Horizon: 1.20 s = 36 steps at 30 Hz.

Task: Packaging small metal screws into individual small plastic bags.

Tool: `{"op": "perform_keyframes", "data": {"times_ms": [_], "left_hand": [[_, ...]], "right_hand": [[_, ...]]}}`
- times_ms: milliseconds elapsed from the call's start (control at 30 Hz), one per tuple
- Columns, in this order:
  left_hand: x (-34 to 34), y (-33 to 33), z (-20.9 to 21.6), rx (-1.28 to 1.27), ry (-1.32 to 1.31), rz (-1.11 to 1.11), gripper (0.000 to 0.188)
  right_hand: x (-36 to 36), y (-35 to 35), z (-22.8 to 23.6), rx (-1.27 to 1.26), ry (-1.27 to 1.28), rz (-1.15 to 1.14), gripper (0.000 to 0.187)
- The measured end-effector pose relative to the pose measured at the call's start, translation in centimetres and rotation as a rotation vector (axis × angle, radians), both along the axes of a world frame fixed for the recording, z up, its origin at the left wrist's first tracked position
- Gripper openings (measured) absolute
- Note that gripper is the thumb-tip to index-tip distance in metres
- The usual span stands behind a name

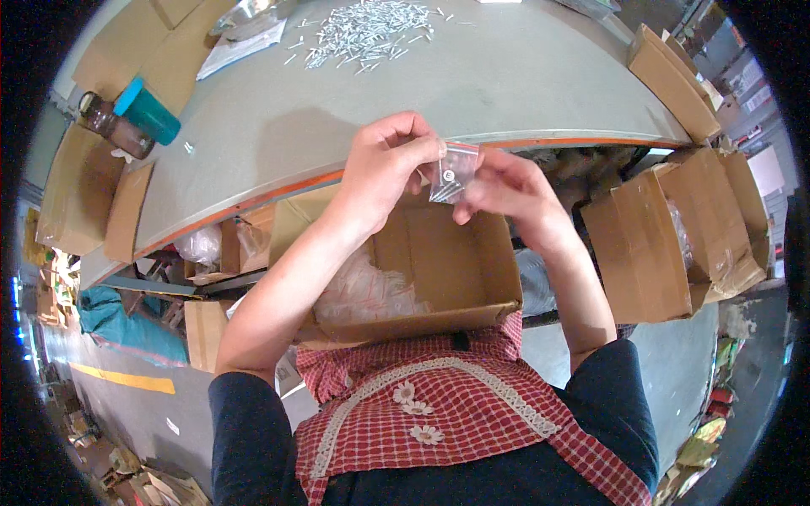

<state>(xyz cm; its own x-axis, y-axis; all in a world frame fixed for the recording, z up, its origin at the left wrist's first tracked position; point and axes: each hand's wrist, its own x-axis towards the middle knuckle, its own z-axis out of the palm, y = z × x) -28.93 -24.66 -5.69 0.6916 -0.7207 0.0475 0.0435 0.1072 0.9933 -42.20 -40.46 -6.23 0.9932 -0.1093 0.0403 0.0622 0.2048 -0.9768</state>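
Observation:
A small clear zip bag [454, 174] with a red line along its top hangs upright over the front edge of the table. Inside it lie a few thin metal pieces that look like screws, and a small round white label with a dark mark shows on it. My left hand [380, 169] pinches the bag's upper left corner between thumb and fingers. My right hand [516, 192], somewhat blurred, has its thumb and fingers closed on the bag's right edge. Below both hands, a cardboard box [472, 244] stands open against my apron, with clear plastic bags [367, 287] heaped in its left part.
A loose pile of silvery screws [371, 32] lies on the grey table [523, 84]. A metal bowl [245, 17] stands at the far left. Nearer are a teal cup [150, 111] and a brown bottle [110, 122]. Another open cardboard box [641, 240] stands at right.

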Motion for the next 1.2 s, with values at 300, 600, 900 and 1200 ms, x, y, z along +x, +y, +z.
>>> {"op": "perform_keyframes", "data": {"times_ms": [300, 600, 900, 1200], "left_hand": [[0.1, -0.6, -4.0, 0.605, -0.605, -0.344, 0.028], [-1.5, 4.8, -12.9, 1.104, -1.184, -0.822, 0.025], [-1.5, 2.5, -8.7, 1.147, -1.013, -0.796, 0.024], [0.5, 4.5, -11.0, 0.806, -1.066, -0.767, 0.018]], "right_hand": [[-5.4, -3.5, -1.8, -0.155, -0.008, -0.349, 0.018], [-17.0, -18.1, -3.7, 0.504, -0.555, -1.080, 0.035], [-9.0, -10.3, -7.2, 0.159, 0.081, -0.646, 0.028], [-2.1, -3.7, -5.6, -0.133, 0.052, -0.197, 0.026]]}}
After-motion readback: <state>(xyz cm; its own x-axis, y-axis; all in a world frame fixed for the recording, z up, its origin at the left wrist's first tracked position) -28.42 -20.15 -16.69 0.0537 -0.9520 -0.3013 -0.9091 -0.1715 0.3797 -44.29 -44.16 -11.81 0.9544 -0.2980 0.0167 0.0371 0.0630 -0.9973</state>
